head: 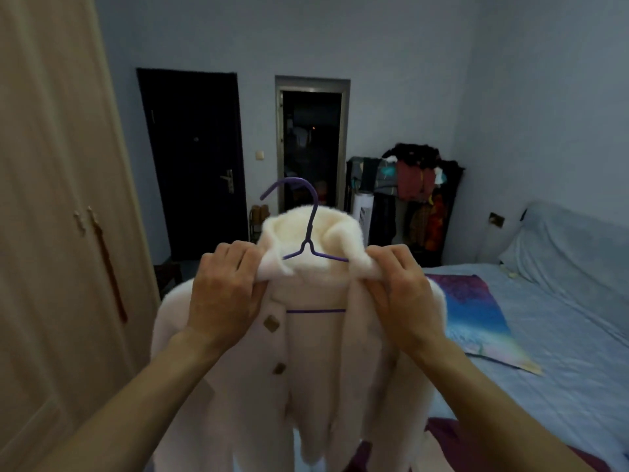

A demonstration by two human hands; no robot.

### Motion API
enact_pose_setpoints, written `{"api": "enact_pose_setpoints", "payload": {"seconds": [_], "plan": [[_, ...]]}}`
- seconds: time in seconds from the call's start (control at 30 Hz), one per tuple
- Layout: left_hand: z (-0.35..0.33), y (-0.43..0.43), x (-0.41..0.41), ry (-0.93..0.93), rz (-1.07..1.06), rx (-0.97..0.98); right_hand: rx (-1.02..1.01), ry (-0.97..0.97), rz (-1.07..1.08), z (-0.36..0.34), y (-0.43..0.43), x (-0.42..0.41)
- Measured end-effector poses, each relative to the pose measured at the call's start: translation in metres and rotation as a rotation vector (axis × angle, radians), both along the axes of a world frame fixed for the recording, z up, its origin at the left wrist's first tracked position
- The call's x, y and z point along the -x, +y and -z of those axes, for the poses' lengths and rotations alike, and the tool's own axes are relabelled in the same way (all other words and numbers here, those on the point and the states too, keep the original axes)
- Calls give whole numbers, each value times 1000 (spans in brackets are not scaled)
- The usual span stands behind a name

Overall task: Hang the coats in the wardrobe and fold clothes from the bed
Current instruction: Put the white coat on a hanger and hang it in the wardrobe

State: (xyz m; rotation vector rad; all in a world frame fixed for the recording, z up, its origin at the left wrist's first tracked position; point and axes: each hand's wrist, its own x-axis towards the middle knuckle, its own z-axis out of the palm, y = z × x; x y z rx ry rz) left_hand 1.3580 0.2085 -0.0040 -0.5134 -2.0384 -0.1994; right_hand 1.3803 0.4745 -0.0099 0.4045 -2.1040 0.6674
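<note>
A fluffy white coat (316,362) with brown buttons hangs upright in front of me on a purple wire hanger (308,226), whose hook sticks up above the collar. My left hand (224,291) grips the coat's left collar and shoulder. My right hand (401,294) grips the right collar and shoulder. The beige wardrobe (58,206) stands at the left with its doors closed. The bed (551,352) with a pale blue sheet lies at the right, behind the coat.
A colourful pillow (476,315) lies on the bed. A dark red cloth (452,437) shows at the bottom right. At the back stand a dark door (194,161), an open doorway (311,144), a white tower fan (363,212) and a rack full of clothes (418,192).
</note>
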Motion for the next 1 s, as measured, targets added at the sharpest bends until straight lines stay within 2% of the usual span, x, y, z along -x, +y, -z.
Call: {"api": "enact_pose_setpoints", "payload": {"seconds": [0.27,0.53,0.83,1.0], "plan": [[-36,32,-91,-9,-77,-1,46,9,-95,-28,34,-65],[-38,43,-181,-62,-191,20,79,-20,-222,-21,43,-125],[-44,9,-260,-20,-297,-11,64,-49,-358,-33,0,-167],[-44,-26,-301,-28,-325,-27,10,-15,-507,-43,-41,-185]]}}
